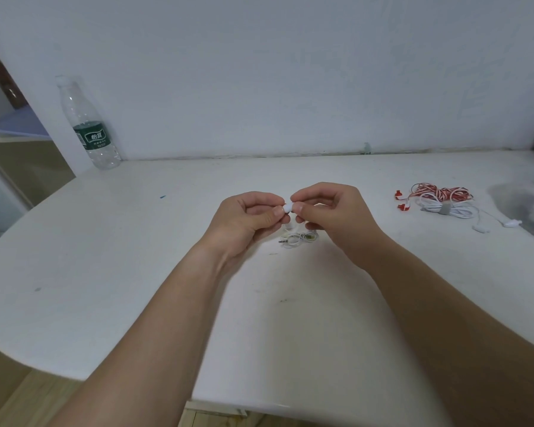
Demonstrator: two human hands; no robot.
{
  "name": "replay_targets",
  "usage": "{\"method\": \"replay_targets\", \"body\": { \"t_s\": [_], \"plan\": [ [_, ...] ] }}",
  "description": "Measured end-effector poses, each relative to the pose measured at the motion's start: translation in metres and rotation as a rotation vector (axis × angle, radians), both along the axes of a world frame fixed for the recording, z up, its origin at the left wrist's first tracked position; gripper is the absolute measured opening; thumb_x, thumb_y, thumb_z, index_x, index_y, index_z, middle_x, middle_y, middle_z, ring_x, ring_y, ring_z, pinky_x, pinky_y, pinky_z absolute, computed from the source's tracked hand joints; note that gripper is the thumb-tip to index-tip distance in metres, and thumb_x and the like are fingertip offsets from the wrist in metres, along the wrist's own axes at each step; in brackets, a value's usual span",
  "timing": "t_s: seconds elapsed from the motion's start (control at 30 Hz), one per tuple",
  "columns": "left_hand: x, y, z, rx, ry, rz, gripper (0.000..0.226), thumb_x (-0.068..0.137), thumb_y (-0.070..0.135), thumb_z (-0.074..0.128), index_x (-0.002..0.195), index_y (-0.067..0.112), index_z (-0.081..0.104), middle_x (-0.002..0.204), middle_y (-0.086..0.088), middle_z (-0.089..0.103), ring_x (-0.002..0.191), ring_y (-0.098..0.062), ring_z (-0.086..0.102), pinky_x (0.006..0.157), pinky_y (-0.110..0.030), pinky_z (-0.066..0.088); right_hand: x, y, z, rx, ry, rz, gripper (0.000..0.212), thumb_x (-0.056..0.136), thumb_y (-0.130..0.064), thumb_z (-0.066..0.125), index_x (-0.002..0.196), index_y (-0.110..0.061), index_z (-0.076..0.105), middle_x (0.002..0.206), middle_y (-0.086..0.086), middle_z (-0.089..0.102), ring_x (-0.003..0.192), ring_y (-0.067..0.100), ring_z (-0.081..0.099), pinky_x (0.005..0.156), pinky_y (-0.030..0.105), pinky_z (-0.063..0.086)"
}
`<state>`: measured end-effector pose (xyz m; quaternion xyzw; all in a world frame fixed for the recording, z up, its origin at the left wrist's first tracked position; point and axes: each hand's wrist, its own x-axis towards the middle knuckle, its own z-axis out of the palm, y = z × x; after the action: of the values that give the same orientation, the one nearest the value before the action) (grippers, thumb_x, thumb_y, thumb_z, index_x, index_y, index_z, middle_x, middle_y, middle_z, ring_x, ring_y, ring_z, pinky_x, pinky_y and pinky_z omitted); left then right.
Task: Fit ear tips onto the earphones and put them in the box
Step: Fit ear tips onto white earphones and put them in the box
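Observation:
Above the middle of the white table, my left hand and my right hand meet fingertip to fingertip. Between them sits a small white earbud piece, pinched by the thumb and fingers of both hands. Which part is the ear tip and which the earphone body I cannot tell. Below the hands, the white earphone cable with its jack plug lies coiled on the table. No box is clearly in view.
A bundle of red-and-white earphones and a white earphone set lie at the right. A clear plastic bag is at the far right edge. A plastic bottle with a green label stands at the back left by the wall.

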<state>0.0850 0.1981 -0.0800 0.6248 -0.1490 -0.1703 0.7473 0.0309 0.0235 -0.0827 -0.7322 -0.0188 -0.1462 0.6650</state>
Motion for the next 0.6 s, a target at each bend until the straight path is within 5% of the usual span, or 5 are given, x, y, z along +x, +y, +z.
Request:
{"method": "replay_targets", "body": {
  "t_s": [0.17,0.33,0.47,0.6],
  "plan": [
    [-0.002,0.0,0.002,0.064,-0.059,-0.043,0.015,0.088,0.007,0.071,0.102,0.013,0.071,0.089,-0.005,0.074,0.087,-0.017,0.072,0.073,-0.023,0.056,0.001,-0.002,-0.001,0.001,-0.015,-0.01,0.009,0.086,-0.006,0.075,0.091,-0.014,0.076,0.079,-0.003,0.072,0.074,0.007,0.066,0.067,0.018,0.051],
    [-0.001,-0.003,-0.001,0.293,-0.307,0.075,0.016,0.089,0.013,0.073,0.104,0.019,0.072,0.085,0.009,0.069,0.071,-0.001,0.064,0.065,-0.013,0.048,0.003,-0.003,-0.001,-0.045,-0.005,-0.028,0.02,0.088,0.0,0.065,0.099,-0.014,0.074,0.089,-0.001,0.075,0.078,0.0,0.066,0.069,0.012,0.046],
    [0.003,-0.003,-0.007,0.39,-0.412,0.132,0.018,0.093,0.015,0.069,0.108,0.023,0.073,0.085,0.009,0.063,0.065,-0.002,0.055,0.064,-0.011,0.043,0.006,-0.007,-0.005,-0.403,0.102,0.004,0.057,0.067,-0.022,0.052,0.122,-0.033,0.063,0.125,-0.013,0.06,0.104,0.003,0.054,0.078,0.01,0.041],
    [0.01,-0.002,-0.015,0.515,-0.459,0.175,0.015,0.093,0.018,0.066,0.103,0.025,0.075,0.089,0.004,0.067,0.072,-0.012,0.056,0.072,-0.024,0.047,0.003,-0.004,-0.01,-0.796,0.225,0.098,0.087,0.063,-0.036,0.056,0.148,-0.037,0.037,0.145,-0.017,0.041,0.134,0.015,0.032,0.11,0.037,0.032]
  ]
}}
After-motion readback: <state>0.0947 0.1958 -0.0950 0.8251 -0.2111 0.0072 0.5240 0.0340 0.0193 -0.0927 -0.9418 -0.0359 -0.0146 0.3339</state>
